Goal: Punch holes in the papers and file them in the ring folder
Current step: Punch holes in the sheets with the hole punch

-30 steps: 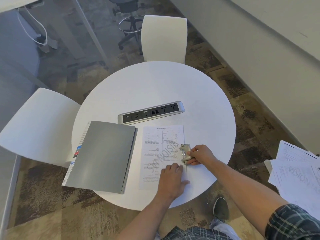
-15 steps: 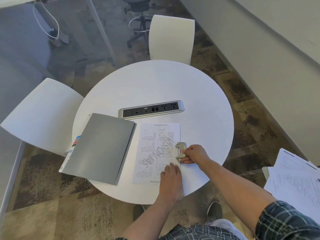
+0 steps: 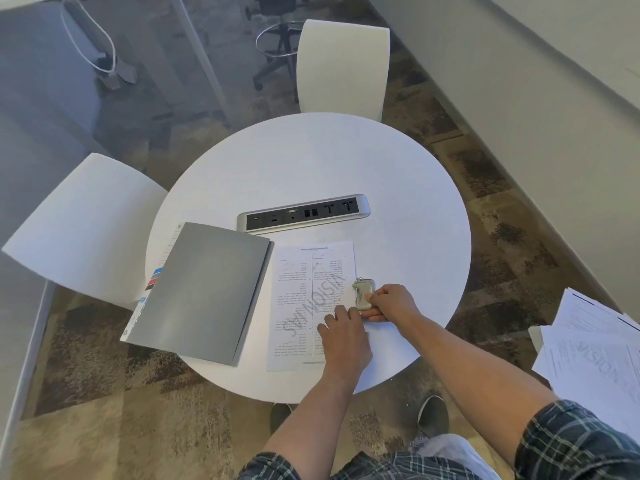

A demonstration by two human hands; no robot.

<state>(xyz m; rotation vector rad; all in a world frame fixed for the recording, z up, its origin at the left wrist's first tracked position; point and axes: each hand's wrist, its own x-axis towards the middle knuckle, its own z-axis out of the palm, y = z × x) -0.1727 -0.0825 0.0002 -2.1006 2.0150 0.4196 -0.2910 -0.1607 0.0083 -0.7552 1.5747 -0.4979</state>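
A printed sheet of paper (image 3: 304, 299) lies on the round white table (image 3: 346, 168), just right of the closed grey ring folder (image 3: 204, 289). A small metal hole punch (image 3: 363, 292) sits on the sheet's right edge. My right hand (image 3: 389, 303) grips the punch from the right, fingers curled over its near end. My left hand (image 3: 344, 336) lies flat on the lower right part of the sheet, fingertips close to the punch.
A silver power and socket strip (image 3: 304, 213) lies across the table's middle. White chairs stand at the far side (image 3: 343, 71) and at the left (image 3: 86, 223). A loose stack of printed papers (image 3: 595, 355) rests at the right, off the table.
The view has shifted slightly. Both hands stay at the sheet's right edge, the left one now lying closer to the punch.
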